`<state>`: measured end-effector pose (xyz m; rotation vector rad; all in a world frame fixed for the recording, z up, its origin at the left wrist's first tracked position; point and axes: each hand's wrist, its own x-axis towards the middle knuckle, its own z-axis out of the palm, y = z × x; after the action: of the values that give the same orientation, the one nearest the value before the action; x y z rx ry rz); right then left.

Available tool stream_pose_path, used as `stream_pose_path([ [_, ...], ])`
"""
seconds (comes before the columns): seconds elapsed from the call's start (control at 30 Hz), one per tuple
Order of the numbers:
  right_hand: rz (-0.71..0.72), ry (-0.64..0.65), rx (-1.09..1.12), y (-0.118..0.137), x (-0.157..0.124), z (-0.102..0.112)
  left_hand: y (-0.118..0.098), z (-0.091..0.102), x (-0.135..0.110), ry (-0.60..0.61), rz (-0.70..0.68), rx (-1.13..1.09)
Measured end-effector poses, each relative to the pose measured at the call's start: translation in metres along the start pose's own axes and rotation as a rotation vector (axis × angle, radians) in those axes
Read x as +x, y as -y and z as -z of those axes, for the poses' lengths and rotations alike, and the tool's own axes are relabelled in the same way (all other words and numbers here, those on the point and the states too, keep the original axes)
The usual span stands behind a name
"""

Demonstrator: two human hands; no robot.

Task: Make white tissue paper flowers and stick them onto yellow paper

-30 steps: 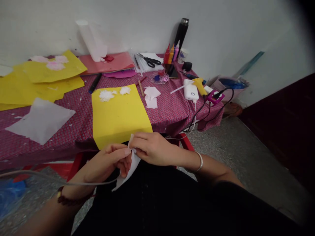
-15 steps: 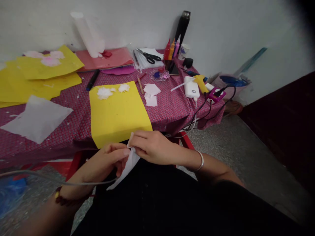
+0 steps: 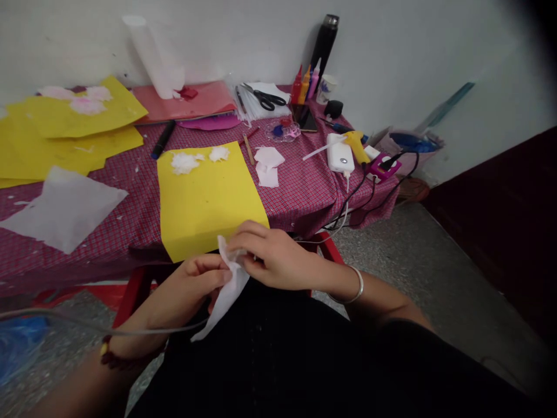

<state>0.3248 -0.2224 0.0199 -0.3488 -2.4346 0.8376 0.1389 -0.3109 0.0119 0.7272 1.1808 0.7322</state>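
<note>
Between my hands, above my lap, is a crumpled white tissue (image 3: 227,297). My left hand (image 3: 198,284) pinches it between thumb and fingers, and its lower end hangs beneath. From the other side my right hand (image 3: 274,255) grips the upper part, with bent fingers partly hiding it. Just beyond, a yellow sheet (image 3: 211,203) lies at the table's front edge, bearing two white fluffy tufts (image 3: 186,162) near its far side. Small pale paper pieces (image 3: 268,165) lie to its right. A larger white tissue sheet (image 3: 72,209) is spread out on the left.
Scissors (image 3: 266,98), glue bottles (image 3: 304,86) and a black flask (image 3: 325,46) are at the back. A yellow glue gun (image 3: 357,146) rests against a white power bank (image 3: 339,154), with cables trailing off the edge. More yellow sheets (image 3: 117,142) overlap at left. A grey cable (image 3: 130,332) crosses my left wrist.
My right fingers have shifted and loosened slightly on the tissue. More of its upper end now stands up between my hands. Things on the table have stayed put.
</note>
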Motion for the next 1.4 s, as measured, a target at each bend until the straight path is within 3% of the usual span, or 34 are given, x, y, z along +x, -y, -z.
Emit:
stream_pose_path([
  [0.07, -0.022, -0.116, 0.083, 0.003, -0.002, 0.005, 0.001, 0.0, -0.003, -0.036, -0.03, 0.021],
  [0.13, -0.077, -0.143, 0.199, 0.008, -0.003, 0.011, 0.003, 0.001, -0.006, -0.071, -0.083, 0.075],
  [0.33, -0.358, 0.22, 0.552, 0.011, -0.007, 0.005, 0.003, -0.003, -0.01, -0.114, -0.199, 0.279],
  [0.47, -0.497, 0.286, 0.85, 0.006, -0.009, -0.008, 0.003, -0.007, -0.011, -0.063, -0.106, 0.266],
  [0.57, -0.564, 0.312, 0.955, 0.004, -0.01, -0.013, 0.007, -0.005, -0.009, -0.025, -0.026, 0.174],
  [0.7, -0.594, 0.342, 0.959, 0.002, -0.008, -0.014, 0.01, -0.001, -0.006, 0.018, -0.033, 0.168],
  [0.9, -0.54, 0.326, 0.973, 0.0, -0.007, -0.015, -0.001, -0.003, -0.008, 0.031, -0.113, 0.371],
  [1.07, -0.515, 0.286, 0.878, 0.004, -0.006, -0.012, -0.011, -0.011, -0.011, -0.069, -0.226, 0.598],
  [1.27, -0.499, 0.192, 0.522, 0.004, -0.007, -0.014, -0.011, -0.019, -0.005, -0.183, -0.393, 0.762],
  [1.4, -0.569, 0.213, 0.592, -0.001, -0.007, -0.017, -0.01, -0.02, -0.002, -0.193, -0.402, 0.769],
])
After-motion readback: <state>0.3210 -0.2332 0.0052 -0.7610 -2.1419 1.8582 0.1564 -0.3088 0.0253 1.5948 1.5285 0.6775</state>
